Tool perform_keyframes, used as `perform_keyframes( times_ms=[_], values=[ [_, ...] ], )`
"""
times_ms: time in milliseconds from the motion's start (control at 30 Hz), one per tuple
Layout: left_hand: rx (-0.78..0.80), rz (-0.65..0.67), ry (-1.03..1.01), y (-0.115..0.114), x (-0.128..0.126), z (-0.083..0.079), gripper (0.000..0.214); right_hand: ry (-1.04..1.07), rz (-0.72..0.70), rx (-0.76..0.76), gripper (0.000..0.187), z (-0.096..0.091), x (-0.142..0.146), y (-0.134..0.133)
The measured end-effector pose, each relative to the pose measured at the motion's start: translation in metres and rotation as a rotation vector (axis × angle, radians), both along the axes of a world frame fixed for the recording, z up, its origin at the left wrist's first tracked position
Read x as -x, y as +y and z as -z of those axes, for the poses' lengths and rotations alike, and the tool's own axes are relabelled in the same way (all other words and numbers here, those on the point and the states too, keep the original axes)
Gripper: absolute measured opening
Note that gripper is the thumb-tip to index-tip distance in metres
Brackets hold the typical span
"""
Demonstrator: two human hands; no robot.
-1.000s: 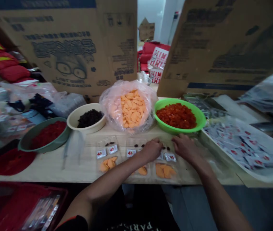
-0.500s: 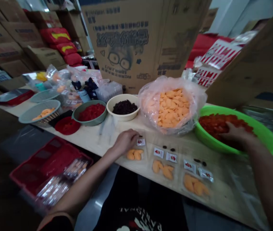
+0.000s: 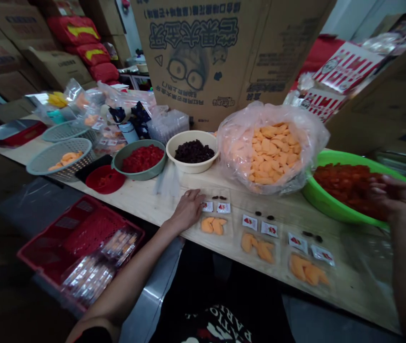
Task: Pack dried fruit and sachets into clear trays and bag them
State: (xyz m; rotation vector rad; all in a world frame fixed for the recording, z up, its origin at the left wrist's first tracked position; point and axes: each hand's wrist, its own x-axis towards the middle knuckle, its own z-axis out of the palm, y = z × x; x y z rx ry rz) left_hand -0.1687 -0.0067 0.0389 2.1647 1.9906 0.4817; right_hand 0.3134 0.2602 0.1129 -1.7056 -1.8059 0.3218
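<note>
My left hand [image 3: 188, 207] lies flat and open on the wooden table [image 3: 142, 200], its fingertips touching the left edge of a clear packet [image 3: 214, 224]. That packet holds orange slices, two small white-and-red sachets and dark raisins. Two more such packets [image 3: 259, 239] [image 3: 307, 267] lie in a row to its right. My right hand [image 3: 390, 194] hovers over the green bowl [image 3: 319, 202] of red-orange dried pieces. It is blurred, with its fingers curled together; what they hold is hidden.
Behind the packets stand a plastic bag of orange slices [image 3: 270, 147], a cream bowl of raisins [image 3: 193, 152], a grey-green bowl of red pieces [image 3: 140, 159], a red lid [image 3: 105, 180] and mesh baskets [image 3: 62, 159]. A red crate [image 3: 81, 238] sits below the table edge. Cardboard boxes [image 3: 224, 47] wall the back.
My right hand went from the table into the green bowl and has now lifted out of it. My left hand slid left to the first packet and flattened. The view swung left.
</note>
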Motion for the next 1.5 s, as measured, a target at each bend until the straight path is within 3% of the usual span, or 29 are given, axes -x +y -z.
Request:
perform_keyframes(
  times_ms=[67, 133, 200, 267, 367, 467, 533, 600, 767, 933, 1100, 1333, 1500],
  values=[
    [-0.017, 0.114, 0.045, 0.012, -0.006, -0.005, 0.039, 0.277, -0.067, 0.115, 0.061, -0.014, 0.027, -0.024],
    [0.016, 0.241, 0.073, 0.021, -0.013, -0.006, 0.040, 0.611, -0.140, 0.276, 0.046, -0.025, 0.072, -0.052],
    [0.050, 0.311, 0.078, 0.027, -0.016, -0.002, 0.039, 0.750, -0.192, 0.513, 0.034, -0.029, 0.130, -0.081],
    [0.048, 0.327, 0.011, 0.030, -0.015, 0.003, 0.037, 0.773, -0.365, 0.732, 0.020, -0.023, 0.193, -0.105],
    [-0.029, 0.121, -0.250, 0.033, -0.005, 0.009, 0.035, 0.613, -0.603, 0.861, 0.019, -0.001, 0.277, -0.127],
    [0.013, -0.260, -0.475, 0.041, 0.011, 0.010, 0.042, 0.210, -0.733, 0.714, 0.022, 0.020, 0.335, -0.135],
    [0.097, -0.365, -0.503, 0.046, 0.020, 0.010, 0.043, -0.087, -0.794, 0.589, 0.024, 0.028, 0.358, -0.133],
    [0.133, -0.374, -0.473, 0.050, 0.027, 0.010, 0.038, -0.255, -0.827, 0.525, 0.025, 0.031, 0.369, -0.128],
    [0.130, -0.342, -0.388, 0.054, 0.034, 0.008, 0.034, -0.372, -0.843, 0.438, 0.028, 0.030, 0.366, -0.106],
    [0.147, -0.209, -0.295, 0.061, 0.035, -0.002, 0.029, -0.478, -0.846, 0.420, 0.027, 0.031, 0.355, -0.094],
    [0.186, -0.072, -0.097, 0.065, 0.027, -0.010, 0.028, -0.481, -0.812, 0.398, 0.032, 0.033, 0.350, -0.091],
    [0.236, 0.020, -0.059, 0.075, 0.030, -0.011, 0.017, -0.448, -0.797, 0.403, 0.030, 0.030, 0.345, -0.094],
    [0.240, 0.041, -0.042, 0.083, 0.034, -0.015, 0.022, -0.486, -0.777, 0.400, 0.028, 0.030, 0.340, -0.095]
  ],
)
